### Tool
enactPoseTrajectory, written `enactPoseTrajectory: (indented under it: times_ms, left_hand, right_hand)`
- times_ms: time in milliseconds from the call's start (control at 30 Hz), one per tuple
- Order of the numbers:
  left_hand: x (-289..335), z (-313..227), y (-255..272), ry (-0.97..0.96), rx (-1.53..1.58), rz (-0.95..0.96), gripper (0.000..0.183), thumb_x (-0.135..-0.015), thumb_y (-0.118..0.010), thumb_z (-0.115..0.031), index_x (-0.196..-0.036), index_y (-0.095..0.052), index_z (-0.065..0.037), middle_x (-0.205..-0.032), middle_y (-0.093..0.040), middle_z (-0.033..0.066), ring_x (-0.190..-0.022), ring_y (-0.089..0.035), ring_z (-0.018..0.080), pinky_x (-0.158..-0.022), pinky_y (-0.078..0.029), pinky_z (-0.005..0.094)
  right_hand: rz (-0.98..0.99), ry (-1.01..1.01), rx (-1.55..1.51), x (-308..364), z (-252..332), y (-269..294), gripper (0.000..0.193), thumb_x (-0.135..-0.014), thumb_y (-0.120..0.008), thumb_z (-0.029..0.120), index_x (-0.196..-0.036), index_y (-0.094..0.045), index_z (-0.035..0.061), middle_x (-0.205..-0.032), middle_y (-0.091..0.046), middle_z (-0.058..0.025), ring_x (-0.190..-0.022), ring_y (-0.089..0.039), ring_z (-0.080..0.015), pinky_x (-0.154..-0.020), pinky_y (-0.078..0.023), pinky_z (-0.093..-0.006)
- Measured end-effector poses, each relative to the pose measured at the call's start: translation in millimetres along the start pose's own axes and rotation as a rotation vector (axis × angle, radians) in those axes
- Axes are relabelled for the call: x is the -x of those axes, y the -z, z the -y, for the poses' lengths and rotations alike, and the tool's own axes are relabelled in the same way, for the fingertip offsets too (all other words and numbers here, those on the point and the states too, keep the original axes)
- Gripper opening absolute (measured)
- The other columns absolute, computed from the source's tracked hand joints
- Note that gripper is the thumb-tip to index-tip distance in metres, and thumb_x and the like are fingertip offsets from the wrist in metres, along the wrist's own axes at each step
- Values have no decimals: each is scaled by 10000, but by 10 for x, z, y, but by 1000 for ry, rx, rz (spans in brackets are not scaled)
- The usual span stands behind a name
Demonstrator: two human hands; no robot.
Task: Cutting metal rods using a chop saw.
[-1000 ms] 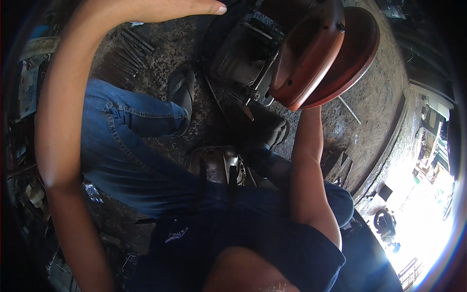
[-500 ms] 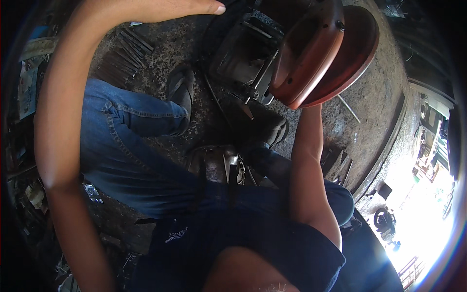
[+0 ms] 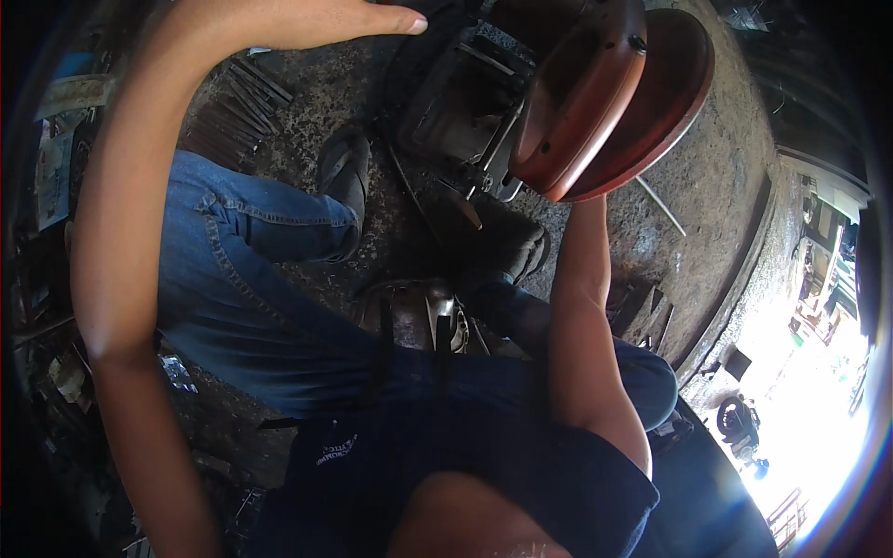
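Note:
My left hand (image 3: 372, 22) reaches across the top edge. Its thumb is stretched out to the right, while the other fingers lie outside the picture. My right forearm (image 3: 584, 251) rises to a reddish-brown, hard shield (image 3: 591, 112), which hides my right hand. This shield hangs in the air and moves along with that arm. It pairs a hollow, box-like piece with a broad oval plate (image 3: 674, 102) behind. Left of it, below my left thumb, stands a dark metal frame (image 3: 456, 112) with a thin bright rod along its side.
Thin metal bars (image 3: 233, 112) lie on the stained floor at the upper left. My sandalled foot (image 3: 344, 181) and a dark shoe (image 3: 516, 251) flank the frame. A metal machine part (image 3: 419, 312) sits between my legs. A rod (image 3: 662, 205) lies at the right.
The shield and my right arm have shifted slightly left and up. My left hand has come down a little, with its thumb still stretched out.

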State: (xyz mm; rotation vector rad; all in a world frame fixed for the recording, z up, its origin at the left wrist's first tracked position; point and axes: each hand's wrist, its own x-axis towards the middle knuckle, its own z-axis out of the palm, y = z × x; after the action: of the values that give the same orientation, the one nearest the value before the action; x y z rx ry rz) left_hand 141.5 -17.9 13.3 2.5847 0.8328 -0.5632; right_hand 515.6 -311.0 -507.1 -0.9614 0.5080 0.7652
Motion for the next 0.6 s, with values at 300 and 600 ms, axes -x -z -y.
enactPoseTrajectory:
  times_ms: [300,600]
  left_hand:
    - [42,-83,83,40,6,33,532,-981,-668,-347,-1286,-635,87,-1086,-730,277,-939,-746,334,-811,-591,420]
    - [-7,-96,86,78,-16,58,537,-984,-666,-359,-1281,-637,87,-1065,-738,268,-926,-748,326,-796,-594,411]
  right_hand:
    - [-29,2,-17,184,-123,234,148,-1030,-604,144,-1007,-626,-1,-948,-705,-133,-784,-702,-234,-697,-632,-310]
    - [-50,23,-35,128,-153,238,153,-1031,-603,148,-1009,-626,-3,-950,-704,-135,-784,-701,-233,-698,-631,-310]
